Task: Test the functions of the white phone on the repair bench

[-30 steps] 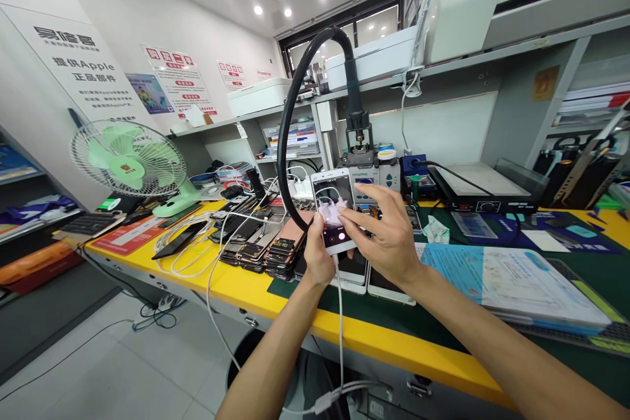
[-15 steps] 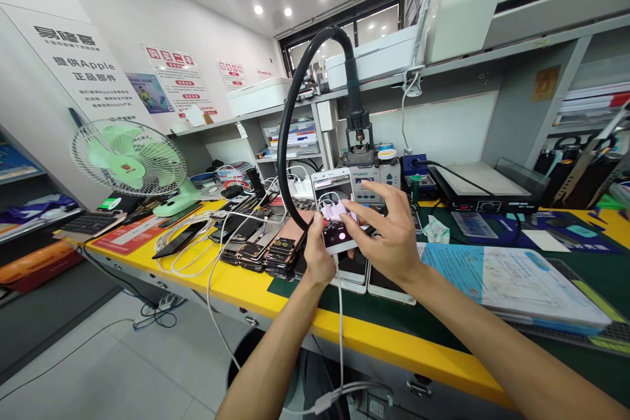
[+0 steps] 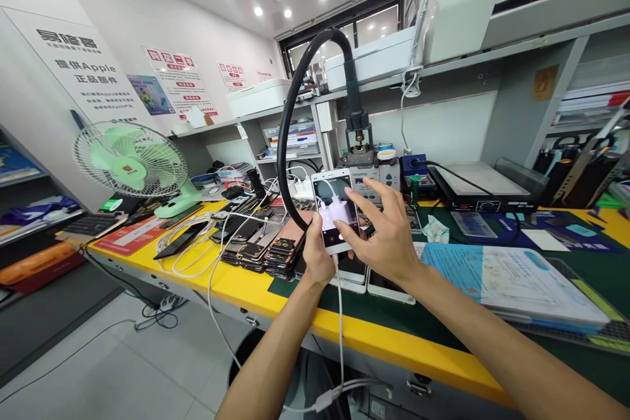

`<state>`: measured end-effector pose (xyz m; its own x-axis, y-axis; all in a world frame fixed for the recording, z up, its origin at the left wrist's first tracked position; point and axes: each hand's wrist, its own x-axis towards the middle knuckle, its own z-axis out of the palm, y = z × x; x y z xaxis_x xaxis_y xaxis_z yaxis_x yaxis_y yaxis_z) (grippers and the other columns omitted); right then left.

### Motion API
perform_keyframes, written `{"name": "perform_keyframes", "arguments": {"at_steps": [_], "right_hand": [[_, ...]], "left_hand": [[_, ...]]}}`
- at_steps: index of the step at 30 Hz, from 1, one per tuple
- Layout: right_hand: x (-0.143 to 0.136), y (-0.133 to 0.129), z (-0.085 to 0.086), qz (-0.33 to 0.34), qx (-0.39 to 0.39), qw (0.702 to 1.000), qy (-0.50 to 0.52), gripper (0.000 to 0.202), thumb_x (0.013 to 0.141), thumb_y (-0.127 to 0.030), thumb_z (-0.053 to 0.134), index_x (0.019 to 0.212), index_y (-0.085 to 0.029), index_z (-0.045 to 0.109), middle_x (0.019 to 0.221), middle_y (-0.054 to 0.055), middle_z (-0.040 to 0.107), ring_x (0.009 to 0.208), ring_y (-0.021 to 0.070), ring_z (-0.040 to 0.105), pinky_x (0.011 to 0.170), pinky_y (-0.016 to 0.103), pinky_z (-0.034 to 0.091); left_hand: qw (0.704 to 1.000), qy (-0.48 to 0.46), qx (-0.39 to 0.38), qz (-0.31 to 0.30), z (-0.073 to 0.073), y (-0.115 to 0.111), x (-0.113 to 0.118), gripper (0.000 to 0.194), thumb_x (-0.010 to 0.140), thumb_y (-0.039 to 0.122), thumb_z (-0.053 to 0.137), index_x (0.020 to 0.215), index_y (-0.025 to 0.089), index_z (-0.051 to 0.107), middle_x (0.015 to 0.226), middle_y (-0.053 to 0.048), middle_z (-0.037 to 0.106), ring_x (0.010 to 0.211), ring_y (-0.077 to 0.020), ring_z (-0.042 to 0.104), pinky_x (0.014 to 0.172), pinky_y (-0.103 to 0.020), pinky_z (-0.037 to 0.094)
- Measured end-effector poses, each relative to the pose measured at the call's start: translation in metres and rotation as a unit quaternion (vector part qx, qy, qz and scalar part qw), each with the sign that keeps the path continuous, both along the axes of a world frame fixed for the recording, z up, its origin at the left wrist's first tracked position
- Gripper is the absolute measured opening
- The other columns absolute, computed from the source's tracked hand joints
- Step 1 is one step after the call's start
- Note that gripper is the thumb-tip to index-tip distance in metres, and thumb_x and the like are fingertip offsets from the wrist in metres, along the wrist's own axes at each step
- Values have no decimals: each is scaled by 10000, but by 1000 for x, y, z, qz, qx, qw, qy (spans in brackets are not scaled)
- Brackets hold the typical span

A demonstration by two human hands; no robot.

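Observation:
My left hand (image 3: pixel 319 254) is wrapped round a white smartphone (image 3: pixel 335 209) and holds it upright, tilted back, above the bench. Its lit screen shows a close camera picture of white plugs and cables. From the phone's bottom edge a white charging cable (image 3: pixel 340 321) runs down past the bench edge. My right hand (image 3: pixel 391 233) is at the phone's right side, thumb and index finger spread apart at the screen, the other fingers apart and holding nothing. Below the phone lie another white phone (image 3: pixel 355 285) and a second one (image 3: pixel 391 290) on the green mat.
Stacks of phone parts (image 3: pixel 281 256) lie left of my hands. A thick black hose (image 3: pixel 285 118) arches over them to a hot-air nozzle (image 3: pixel 358 121). Farther left stands a green fan (image 3: pixel 130 161). To the right are a booklet (image 3: pixel 516 282) and a flat heating plate (image 3: pixel 482 184).
My right thumb and index finger have spread farther apart on the screen. The plugs in the phone's picture have become larger. My left hand keeps its hold.

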<state>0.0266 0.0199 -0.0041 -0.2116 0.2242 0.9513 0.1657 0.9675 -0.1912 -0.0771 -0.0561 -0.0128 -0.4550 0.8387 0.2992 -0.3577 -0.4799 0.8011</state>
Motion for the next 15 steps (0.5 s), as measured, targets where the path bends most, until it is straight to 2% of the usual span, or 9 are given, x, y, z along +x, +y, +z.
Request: {"name": "perform_keyframes", "arguments": {"at_steps": [4,11,15], "right_hand": [[1,-2,1,-6,-8,1000,-18,557,849,-391,679,1358,-187,580,1381,172,490,1296,344,465,1043,540,448],[1,-1,1,2,-12,1000,-14,554,852,-391,680,1362,-198,581,1384,168,487,1289,344,473,1036,547,457],[0,1,-1,15,7,1000,3,411,873,-337,679,1264,-207,669,1370,156,515,1295,323,481,1045,528,457]], "left_hand": [[994,69,76,30,0,1,2,442,916,507,474,1030,172,740,899,-103,725,899,-295,692,622,-338,596],[994,89,50,44,-1,1,2,527,914,590,448,1060,166,725,907,-112,719,869,-292,696,623,-351,599],[996,62,61,20,-1,0,3,490,913,585,473,1007,171,717,833,-99,713,777,-265,705,573,-330,589]]}}
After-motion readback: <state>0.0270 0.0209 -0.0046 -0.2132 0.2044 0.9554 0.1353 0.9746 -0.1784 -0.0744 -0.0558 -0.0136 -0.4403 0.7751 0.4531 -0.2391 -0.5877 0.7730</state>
